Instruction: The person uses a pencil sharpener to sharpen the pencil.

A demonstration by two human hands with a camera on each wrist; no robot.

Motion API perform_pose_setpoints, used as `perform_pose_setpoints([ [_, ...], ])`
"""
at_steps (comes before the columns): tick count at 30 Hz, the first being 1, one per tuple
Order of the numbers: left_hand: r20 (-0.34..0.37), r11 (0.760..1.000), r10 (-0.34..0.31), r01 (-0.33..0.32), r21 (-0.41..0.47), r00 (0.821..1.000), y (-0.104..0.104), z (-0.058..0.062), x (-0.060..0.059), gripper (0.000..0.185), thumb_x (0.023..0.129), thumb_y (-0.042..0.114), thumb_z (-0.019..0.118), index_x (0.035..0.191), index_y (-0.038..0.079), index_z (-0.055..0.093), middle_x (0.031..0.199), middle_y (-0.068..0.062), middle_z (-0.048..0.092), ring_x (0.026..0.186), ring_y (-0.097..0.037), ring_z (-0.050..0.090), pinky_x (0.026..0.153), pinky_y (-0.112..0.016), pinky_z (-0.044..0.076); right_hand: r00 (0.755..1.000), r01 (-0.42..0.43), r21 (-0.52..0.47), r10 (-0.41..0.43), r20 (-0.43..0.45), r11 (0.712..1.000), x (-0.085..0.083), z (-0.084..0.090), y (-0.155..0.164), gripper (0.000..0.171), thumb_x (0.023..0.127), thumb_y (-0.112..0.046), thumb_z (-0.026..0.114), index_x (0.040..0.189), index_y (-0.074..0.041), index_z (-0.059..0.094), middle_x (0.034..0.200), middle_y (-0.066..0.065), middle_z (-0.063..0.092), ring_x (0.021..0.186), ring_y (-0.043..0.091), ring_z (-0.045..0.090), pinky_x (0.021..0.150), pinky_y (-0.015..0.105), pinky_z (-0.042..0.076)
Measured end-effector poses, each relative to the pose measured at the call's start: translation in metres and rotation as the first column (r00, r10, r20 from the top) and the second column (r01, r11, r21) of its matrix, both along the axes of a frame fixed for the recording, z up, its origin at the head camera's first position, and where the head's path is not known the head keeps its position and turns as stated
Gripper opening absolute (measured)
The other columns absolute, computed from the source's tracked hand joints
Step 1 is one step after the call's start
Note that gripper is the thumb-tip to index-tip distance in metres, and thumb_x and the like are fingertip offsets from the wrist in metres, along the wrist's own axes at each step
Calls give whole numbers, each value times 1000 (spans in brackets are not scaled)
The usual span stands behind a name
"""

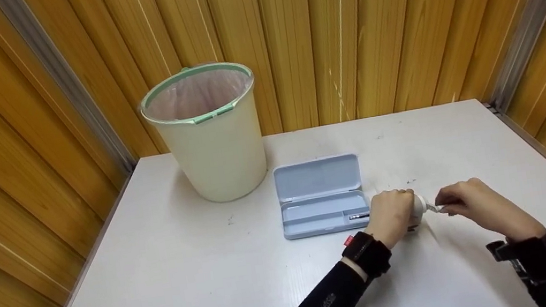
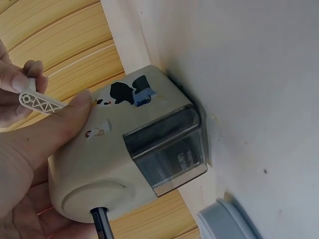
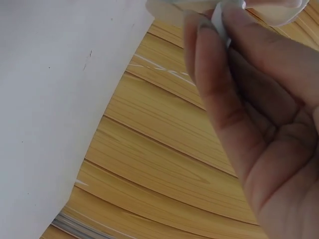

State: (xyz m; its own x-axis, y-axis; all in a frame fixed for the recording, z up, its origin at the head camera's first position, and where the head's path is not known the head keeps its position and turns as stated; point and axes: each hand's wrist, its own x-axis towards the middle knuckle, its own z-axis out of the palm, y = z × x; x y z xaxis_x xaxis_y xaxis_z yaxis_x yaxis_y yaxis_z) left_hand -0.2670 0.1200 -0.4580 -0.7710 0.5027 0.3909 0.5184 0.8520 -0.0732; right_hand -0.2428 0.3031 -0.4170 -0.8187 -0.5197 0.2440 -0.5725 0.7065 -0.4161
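My left hand (image 1: 390, 214) grips a cream crank pencil sharpener (image 2: 94, 159) with cartoon stickers, its thumb over the top and its fingers beneath. The sharpener has a see-through shavings drawer (image 2: 172, 162). A dark pencil (image 2: 103, 226) sticks out of its front hole, overlapping the pencil case in the head view. My right hand (image 1: 481, 206) pinches the white knob (image 3: 218, 22) of the crank handle (image 2: 42, 102) between thumb and fingertips. Left of the hands lies an open light-blue pencil case (image 1: 317, 179), lid back, with divided compartments.
A cream bin (image 1: 219, 156) with a green rim and a plastic liner stands at the table's back left. The white table (image 1: 189, 280) meets wood-patterned walls (image 1: 288, 37) behind and at both sides.
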Motion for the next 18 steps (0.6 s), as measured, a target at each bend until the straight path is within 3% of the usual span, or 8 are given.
perform_pose_setpoints([
  [5, -36, 1000, -24, 24, 13, 999, -5, 1, 1, 15, 73, 24, 81, 83, 25, 69, 76, 15, 71, 62, -5, 62, 53, -17, 48, 987, 54, -43, -60, -149, 998, 2, -6, -3, 10, 77, 2, 75, 84, -6, 73, 78, 1, 73, 71, -2, 60, 59, 21, 51],
  [11, -31, 1000, -18, 18, -8, 999, -4, -2, 0, 18, 73, 28, 81, 86, 26, 69, 79, 16, 71, 66, -5, 65, 55, -18, 51, 946, 101, -129, -135, -294, 987, -3, -14, -10, 10, 79, 2, 75, 83, -6, 72, 78, 3, 73, 72, 3, 64, 61, 20, 51],
  [14, -36, 1000, -18, 18, -17, 999, -2, -4, 0, 18, 73, 30, 81, 87, 27, 69, 79, 16, 71, 67, -5, 66, 55, -19, 51, 930, 144, -152, -186, -316, 978, -11, -15, -15, 7, 81, 2, 74, 83, -5, 71, 78, 6, 74, 71, 12, 67, 61, 23, 53],
  [18, -34, 1000, -21, 20, -13, 999, -2, -4, 0, 18, 74, 29, 80, 88, 26, 69, 79, 16, 71, 66, -6, 66, 55, -20, 52, 933, 182, -147, -218, -285, 972, -20, -14, -18, 8, 80, 5, 73, 80, -3, 70, 78, 10, 74, 71, 25, 70, 61, 30, 54],
])
